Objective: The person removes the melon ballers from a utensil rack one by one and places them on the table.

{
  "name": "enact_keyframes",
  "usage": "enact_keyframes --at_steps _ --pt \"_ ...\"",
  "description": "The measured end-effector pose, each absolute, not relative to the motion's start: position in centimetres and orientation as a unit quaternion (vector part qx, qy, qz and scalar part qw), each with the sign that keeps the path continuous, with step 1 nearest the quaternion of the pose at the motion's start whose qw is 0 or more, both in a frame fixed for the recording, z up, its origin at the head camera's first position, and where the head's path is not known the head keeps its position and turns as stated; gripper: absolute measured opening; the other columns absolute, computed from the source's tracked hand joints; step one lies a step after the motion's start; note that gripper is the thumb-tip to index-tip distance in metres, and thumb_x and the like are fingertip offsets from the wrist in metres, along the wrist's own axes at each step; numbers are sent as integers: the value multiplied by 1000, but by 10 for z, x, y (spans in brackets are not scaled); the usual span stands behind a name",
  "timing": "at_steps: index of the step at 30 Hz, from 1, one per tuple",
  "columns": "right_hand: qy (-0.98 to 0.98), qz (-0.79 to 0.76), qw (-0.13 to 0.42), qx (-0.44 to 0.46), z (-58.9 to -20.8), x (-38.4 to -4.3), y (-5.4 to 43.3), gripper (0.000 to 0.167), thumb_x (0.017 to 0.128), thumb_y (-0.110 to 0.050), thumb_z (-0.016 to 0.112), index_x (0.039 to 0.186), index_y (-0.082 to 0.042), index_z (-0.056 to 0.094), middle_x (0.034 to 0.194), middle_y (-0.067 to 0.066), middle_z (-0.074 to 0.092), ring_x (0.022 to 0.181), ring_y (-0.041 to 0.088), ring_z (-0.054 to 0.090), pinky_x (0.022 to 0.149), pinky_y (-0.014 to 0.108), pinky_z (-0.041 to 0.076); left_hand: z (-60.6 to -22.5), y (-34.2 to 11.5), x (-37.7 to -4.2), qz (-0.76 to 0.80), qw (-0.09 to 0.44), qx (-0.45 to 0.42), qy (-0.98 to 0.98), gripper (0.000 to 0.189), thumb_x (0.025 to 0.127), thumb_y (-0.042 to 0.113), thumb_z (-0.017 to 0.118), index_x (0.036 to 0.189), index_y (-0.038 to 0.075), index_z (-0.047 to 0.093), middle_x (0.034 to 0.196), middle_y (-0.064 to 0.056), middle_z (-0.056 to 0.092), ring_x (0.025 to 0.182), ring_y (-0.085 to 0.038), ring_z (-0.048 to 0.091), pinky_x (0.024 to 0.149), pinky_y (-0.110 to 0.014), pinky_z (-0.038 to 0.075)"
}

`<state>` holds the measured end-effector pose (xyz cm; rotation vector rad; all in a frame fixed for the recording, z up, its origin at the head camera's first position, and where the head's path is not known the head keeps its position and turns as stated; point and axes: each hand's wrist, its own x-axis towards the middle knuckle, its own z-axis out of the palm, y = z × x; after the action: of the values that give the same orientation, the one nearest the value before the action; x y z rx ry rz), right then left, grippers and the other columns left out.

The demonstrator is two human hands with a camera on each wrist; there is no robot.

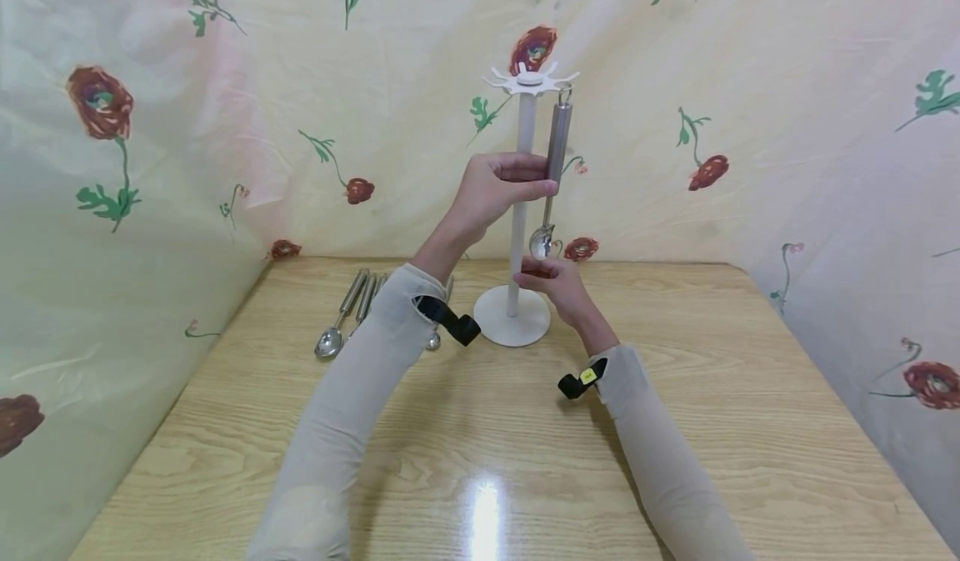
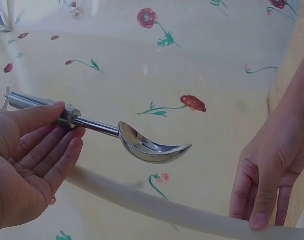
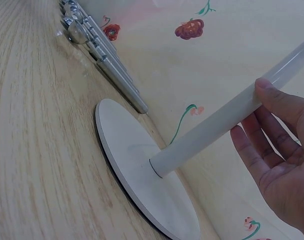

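Observation:
A white stand with a ring of hooks (image 1: 529, 82) on top, a pole (image 1: 518, 244) and a round base (image 1: 487, 315) stands on the wooden table. Along its right side hangs a steel ice cream scoop (image 1: 558, 140), bowl downward, the ring at its handle's end up at a right-hand hook. My left hand (image 1: 498, 186) pinches the lower part of that handle between thumb and fingers. In the left wrist view the scoop's pointed bowl (image 2: 149, 147) shows below the fingers. Lower down, my right hand (image 3: 287, 145) grips the pole between thumb and fingertips, above the base.
Several steel utensils with round bowls (image 1: 330, 342) lie in a row on the table to the left of the stand, partly hidden by my left sleeve (image 1: 375, 361). A flowered cloth (image 1: 420, 111) hangs behind and along the sides of the wooden table (image 1: 712, 361).

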<state>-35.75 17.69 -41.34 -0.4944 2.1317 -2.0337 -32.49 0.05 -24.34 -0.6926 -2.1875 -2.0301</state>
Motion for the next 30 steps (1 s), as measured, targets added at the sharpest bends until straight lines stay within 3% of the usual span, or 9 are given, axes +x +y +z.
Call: enact_keyframes --at_steps 30 --pt "721 -669 52 -172 -431 -369 179 40 95 -9 72 129 10 63 103 -8 73 101 10 69 91 24 60 -235 -1 -318 -657 20 -234 -716 34 86 7 82 118 -1 74 110 -17 77 100 -21 76 94 -30 60"
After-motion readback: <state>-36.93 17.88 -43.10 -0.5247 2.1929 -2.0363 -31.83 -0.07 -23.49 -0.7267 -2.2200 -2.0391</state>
